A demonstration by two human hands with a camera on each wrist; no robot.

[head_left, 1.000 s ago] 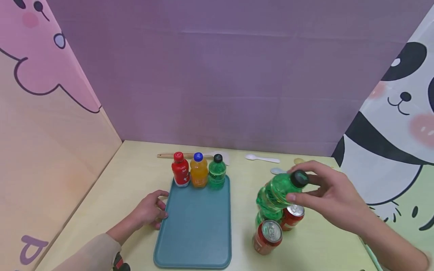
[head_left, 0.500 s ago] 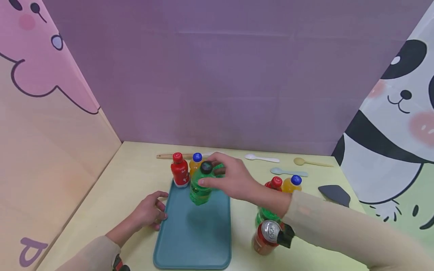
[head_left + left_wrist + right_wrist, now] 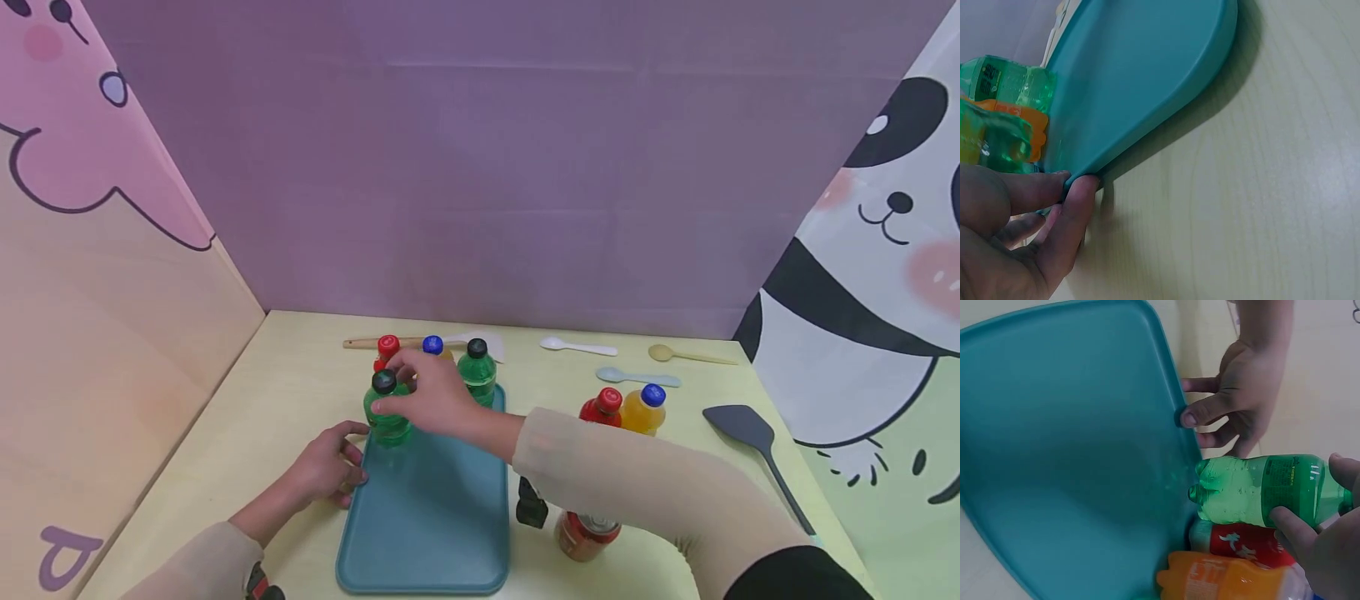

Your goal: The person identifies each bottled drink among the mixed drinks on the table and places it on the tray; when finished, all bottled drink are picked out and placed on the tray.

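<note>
Right hand (image 3: pixel 431 400) reaching forward, fingers curled in a grip — left hand (image 3: pixel 326 468) low, fingers pinching

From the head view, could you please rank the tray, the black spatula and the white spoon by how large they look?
1. Tray, by far the largest.
2. Black spatula.
3. White spoon, smallest, though it lies farther from the camera, which shrinks it somewhat.

The teal tray (image 3: pixel 435 517) looks like smooth, matt plastic. The green bottle (image 3: pixel 1260 490) is clear, glossy plastic with a printed film label. The table (image 3: pixel 1260 187) shows pale wood grain with a smooth, faintly satin finish. The red can (image 3: pixel 581 533) has a shiny metal top.
</note>
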